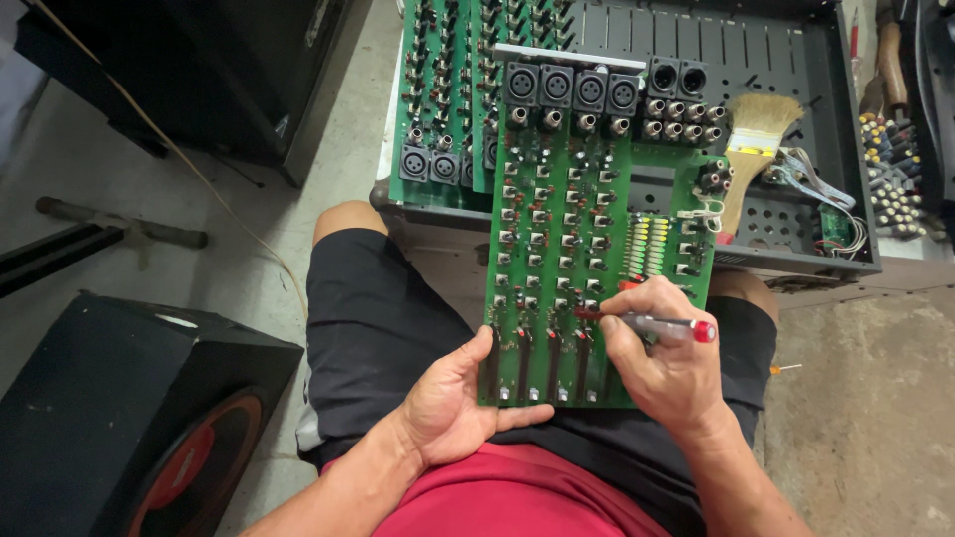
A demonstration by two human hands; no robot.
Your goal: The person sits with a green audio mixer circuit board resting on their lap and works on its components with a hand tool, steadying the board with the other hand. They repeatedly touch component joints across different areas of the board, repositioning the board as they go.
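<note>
Board [587, 229], green and studded with knobs and sockets, rests on the person's lap, its far end leaning on the edge of the open chassis [796, 214]. Left hand [453, 403] cups the near left corner, fingers under the near edge. Right hand [662, 363] grips a red-capped screwdriver [652, 323], tip touching the board near the near right edge. Work looks underway, not finished: the board is out of the chassis, and a brush [751, 149] lies inside it.

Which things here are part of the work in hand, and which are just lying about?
In hand: green circuit board, left hand, right hand, red-capped clear-handled screwdriver.
Lying about: wooden-handled paintbrush, black speaker box, grey metal chassis.
</note>
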